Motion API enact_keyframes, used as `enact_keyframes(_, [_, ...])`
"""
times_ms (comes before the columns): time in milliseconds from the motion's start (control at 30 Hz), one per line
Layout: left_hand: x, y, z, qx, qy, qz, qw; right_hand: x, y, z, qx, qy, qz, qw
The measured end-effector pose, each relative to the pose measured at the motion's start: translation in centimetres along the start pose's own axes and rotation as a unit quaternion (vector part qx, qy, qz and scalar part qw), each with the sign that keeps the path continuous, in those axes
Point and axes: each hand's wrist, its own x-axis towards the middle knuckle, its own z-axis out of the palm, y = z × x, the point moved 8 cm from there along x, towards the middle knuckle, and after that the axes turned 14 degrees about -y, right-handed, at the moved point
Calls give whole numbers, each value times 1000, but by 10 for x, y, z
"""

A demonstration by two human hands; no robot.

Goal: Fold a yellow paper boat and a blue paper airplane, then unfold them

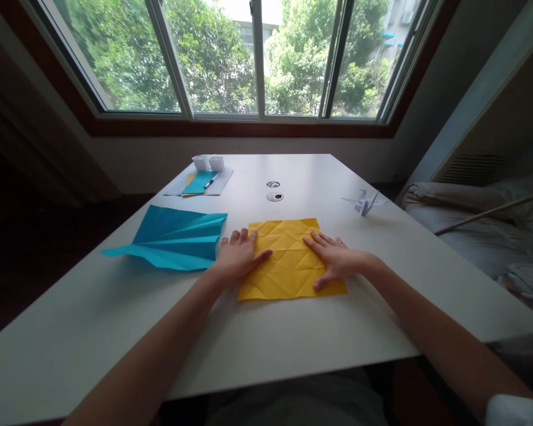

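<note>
I see my left hand (236, 255) and my right hand (335, 259) lying flat, fingers spread wide, holding nothing, on the creased yellow paper (288, 257). The paper lies in the middle of the white counter (293, 337). Just beside the left hand is a folded blue paper (173, 239); a small white paper crane (365, 202) stands well apart.

A square sheet of yellow paper (288, 260), criss-crossed all over with what look like diagonal and straight fold creases, lies unfolded and flat on the white tabletop at about 6 o'clock from its middle, its near edge roughly parallel to the table's front edge.
</note>
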Motion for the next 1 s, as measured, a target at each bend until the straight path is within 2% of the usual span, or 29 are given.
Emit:
enact_keyframes(100, [0,-12,0,-7,20,-52,998,-3,-2,-1,-8,5,-11,1000])
enact_keyframes(200, [-4,-14,-6,-23,36,-73,996,-5,1,-12,-22,65,-1,998])
enact_keyframes(333, [-5,-7,-17,-103,51,-31,993,-8,15,-25,-33,157,88,983])
enact_keyframes(400, [-4,-4,-19,-178,56,4,982,-8,21,-24,-29,154,120,980])
enact_keyframes(500, [-3,-1,-17,-251,49,46,966,-8,20,-21,-15,150,122,981])
enact_keyframes(567, [-3,-1,-15,-335,44,66,939,-11,13,-25,10,173,96,980])
enact_keyframes(633, [-4,-5,-17,-467,43,87,879,-14,1,-30,74,203,37,976])
enact_keyframes(700, [-6,-11,-24,-571,43,95,814,-15,-12,-34,176,222,-41,958])
enact_keyframes(733, [-7,-17,-30,-594,42,91,798,-13,-18,-36,233,224,-76,943])
enact_keyframes(833, [-10,-49,-52,-621,49,40,781,-1,-36,-46,373,216,-145,891])
enact_keyframes(900, [-12,-77,-69,-603,37,16,797,10,-51,-60,415,216,-179,865])
enact_keyframes(967, [-15,-110,-82,-566,-2,-5,824,26,-71,-75,436,191,-201,856])
enact_keyframes(1000, [-18,-131,-87,-539,-13,-38,841,36,-82,-82,441,173,-208,856])
